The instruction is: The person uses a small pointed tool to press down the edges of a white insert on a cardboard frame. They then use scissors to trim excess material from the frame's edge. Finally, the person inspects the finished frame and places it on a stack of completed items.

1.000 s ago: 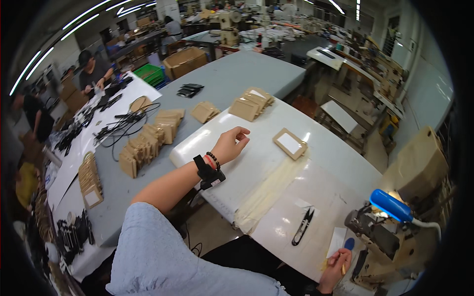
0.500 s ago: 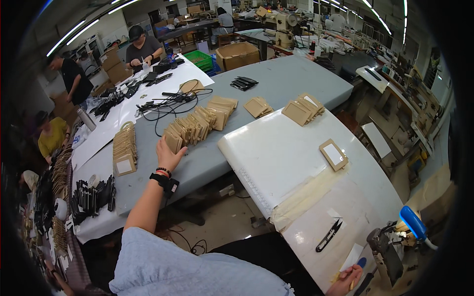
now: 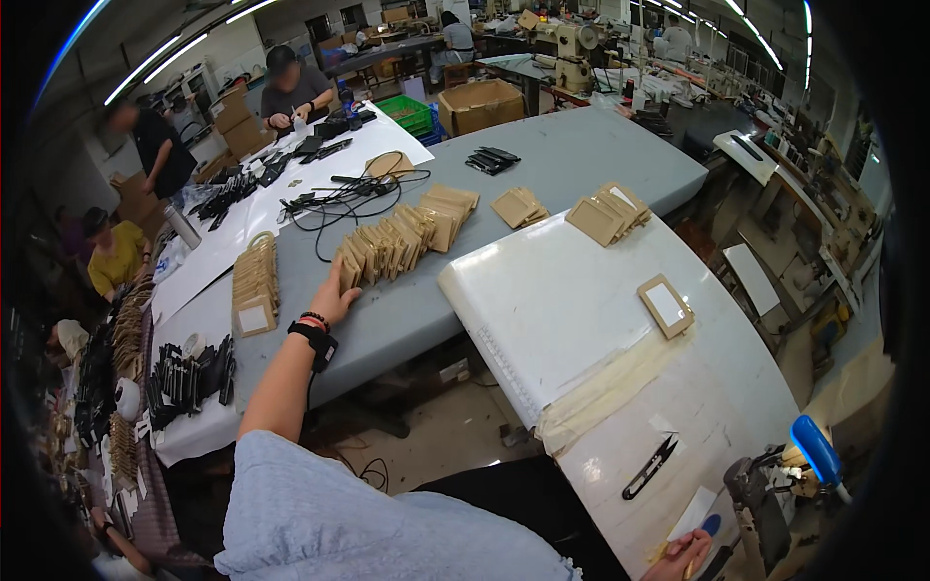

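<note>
My left hand (image 3: 333,302) is at the near end of a long row of tan card holders (image 3: 389,247) standing on edge on the grey table. Its fingers and thumb close around the end holder, partly covering it. At the lower right, the fingers of my right hand (image 3: 683,557) are pinched around something thin, too small to make out. Beside them lie a white strip (image 3: 692,513) and a dark blue oval piece (image 3: 712,525). Black thread snips (image 3: 649,469) rest on the white worktop, and a single card holder with a white window (image 3: 666,305) lies farther up.
More card holders stand in a row (image 3: 256,281) at left and in piles (image 3: 607,215) at the far edge of the worktop (image 3: 542,300). A black cable (image 3: 363,203) loops over the grey table (image 3: 581,145). A machine with a blue part (image 3: 816,448) stands at right. Several people work at left.
The view has shifted slightly, so the scene sits a little farther right. My left fingers have drawn in around the end card holder. My right hand stays in nearly the same place.
</note>
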Demonstrator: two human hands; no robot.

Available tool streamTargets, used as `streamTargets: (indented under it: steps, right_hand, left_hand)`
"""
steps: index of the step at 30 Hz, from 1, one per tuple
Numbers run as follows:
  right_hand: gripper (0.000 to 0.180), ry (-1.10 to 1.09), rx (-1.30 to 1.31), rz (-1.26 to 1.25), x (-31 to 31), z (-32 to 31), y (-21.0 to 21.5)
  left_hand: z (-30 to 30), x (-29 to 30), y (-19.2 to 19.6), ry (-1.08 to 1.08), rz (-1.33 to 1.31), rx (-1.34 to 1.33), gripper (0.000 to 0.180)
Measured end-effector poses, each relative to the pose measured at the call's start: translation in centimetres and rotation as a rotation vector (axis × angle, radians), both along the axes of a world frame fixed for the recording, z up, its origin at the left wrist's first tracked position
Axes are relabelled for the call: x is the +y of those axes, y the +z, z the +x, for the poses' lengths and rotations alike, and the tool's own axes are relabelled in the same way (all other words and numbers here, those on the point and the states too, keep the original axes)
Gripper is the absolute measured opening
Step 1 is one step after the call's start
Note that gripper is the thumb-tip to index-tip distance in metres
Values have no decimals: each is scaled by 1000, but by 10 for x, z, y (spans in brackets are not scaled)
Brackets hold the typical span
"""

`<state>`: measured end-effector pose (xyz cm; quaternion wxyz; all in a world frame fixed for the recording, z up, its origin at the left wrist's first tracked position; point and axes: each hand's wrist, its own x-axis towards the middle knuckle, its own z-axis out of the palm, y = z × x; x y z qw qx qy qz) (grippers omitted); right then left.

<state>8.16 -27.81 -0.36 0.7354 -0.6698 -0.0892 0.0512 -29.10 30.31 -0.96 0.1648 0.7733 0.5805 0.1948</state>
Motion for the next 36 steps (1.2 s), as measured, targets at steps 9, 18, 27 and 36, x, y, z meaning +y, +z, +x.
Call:
streamTargets:
  steps: [9,18,27,36]
  right_hand:
    - [46,9,-4,71,1,-1,-4]
    - [42,-31,-30,121,3,-3,-17]
    - [47,28,-105,64,-4,4,-22]
    - [35,13,-195,-64,-1,-5,-7]
  left_hand:
    - [2,-4,39,355,384,-175,26]
    - [169,-101,90,-424,-140,-905,28]
    - [284,-243,72,-945,-841,-811,40]
    - [325,-320,31,-1039,-979,-781,35]
